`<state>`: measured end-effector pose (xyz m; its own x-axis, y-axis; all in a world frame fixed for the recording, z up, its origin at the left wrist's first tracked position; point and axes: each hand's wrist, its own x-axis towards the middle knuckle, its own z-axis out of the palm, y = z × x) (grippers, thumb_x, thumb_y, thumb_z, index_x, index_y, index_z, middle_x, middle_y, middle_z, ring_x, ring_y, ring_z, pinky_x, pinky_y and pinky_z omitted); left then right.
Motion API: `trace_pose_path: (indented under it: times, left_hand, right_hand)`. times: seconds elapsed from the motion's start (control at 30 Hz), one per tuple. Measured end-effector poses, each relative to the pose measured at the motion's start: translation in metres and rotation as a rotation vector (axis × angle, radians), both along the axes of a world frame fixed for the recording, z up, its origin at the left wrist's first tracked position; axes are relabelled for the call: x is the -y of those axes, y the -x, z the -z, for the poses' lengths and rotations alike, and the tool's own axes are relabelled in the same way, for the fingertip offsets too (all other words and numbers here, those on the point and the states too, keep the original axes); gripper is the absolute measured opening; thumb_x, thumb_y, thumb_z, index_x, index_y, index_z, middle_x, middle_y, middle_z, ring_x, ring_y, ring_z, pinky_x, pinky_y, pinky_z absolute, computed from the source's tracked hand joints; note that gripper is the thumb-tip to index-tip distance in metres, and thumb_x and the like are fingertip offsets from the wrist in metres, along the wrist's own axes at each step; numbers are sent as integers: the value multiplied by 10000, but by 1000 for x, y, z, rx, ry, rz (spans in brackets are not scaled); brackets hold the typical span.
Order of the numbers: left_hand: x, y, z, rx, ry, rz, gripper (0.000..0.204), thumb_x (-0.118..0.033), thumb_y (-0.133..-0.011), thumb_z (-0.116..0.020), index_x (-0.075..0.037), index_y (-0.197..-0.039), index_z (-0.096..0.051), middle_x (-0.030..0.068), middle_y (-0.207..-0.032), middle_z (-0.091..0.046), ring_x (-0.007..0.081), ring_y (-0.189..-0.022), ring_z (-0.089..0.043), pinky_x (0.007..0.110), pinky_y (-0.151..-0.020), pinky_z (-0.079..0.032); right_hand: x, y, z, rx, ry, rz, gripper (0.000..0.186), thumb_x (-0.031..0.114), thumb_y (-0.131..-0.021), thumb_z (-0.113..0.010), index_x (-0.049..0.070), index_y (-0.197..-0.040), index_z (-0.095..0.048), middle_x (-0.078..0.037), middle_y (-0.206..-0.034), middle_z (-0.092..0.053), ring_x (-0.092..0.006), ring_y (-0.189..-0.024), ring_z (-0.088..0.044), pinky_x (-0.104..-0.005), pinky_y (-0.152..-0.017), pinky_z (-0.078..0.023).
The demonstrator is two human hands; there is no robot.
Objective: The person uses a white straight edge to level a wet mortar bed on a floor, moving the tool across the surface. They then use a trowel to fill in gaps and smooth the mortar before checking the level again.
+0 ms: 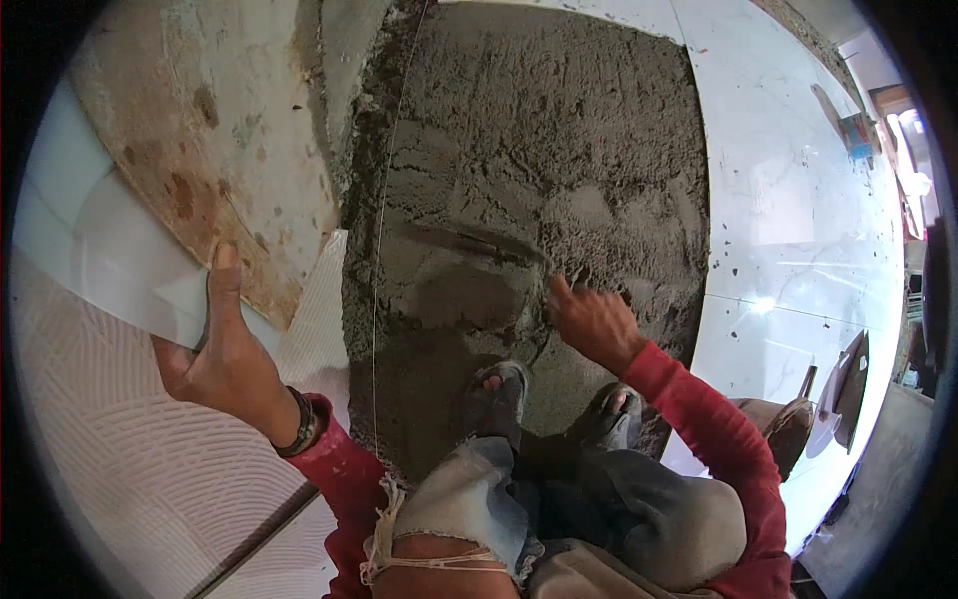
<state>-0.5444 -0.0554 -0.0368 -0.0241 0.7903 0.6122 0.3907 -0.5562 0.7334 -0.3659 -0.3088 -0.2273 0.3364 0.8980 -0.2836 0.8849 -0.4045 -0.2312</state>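
Observation:
My right hand (pixel 597 321) is closed around the handle end of a mortar-smeared trowel (pixel 479 240), whose blade lies against the grey mortar bed (pixel 539 110) ahead of my feet. The blade's outline blends into the wet mortar. On the left, my left hand (pixel 235 364) grips the edge of a white tile (pixel 130 235), thumb on top and the other fingers hidden beneath. A stained board or slab (pixel 230 150) stands beside that thumb. A thin string (pixel 379 250) runs lengthwise along the left side of the mortar.
Glossy white marbled tiles (pixel 788 220) cover the right side, dotted with crumbs. A mortar-coated container (pixel 788 429) and a dark flat tool (pixel 851 391) rest there, with another tool (pixel 856 135) farther off. Ridged white tile surfaces (pixel 150 429) lie at lower left. My sandalled feet (pixel 496 394) stand on mortar.

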Motion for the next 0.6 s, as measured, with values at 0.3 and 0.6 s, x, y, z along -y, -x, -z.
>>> trace_pose_path:
  times: [0.3,0.6]
  left_hand:
    - [-6,2,0,35,-9,4,257,-58,-758,-829,82,-934,-705,127,-867,-718,143,-714,-647,257,-628,-520]
    - [-22,17,17,3,-24,-129,400,-106,-791,-813,115,-1082,-651,193,-1056,-687,198,-859,-661,313,-730,-576]
  right_hand:
    - [-1,16,0,66,-13,9,407,245,-899,-615,42,-1212,-453,-144,-908,-583,-283,-537,-611,-406,-444,-512]
    - [5,25,4,0,36,140,352,201,-896,-584,15,-1168,-460,-187,-824,-604,-312,-549,-632,-424,-435,-486]
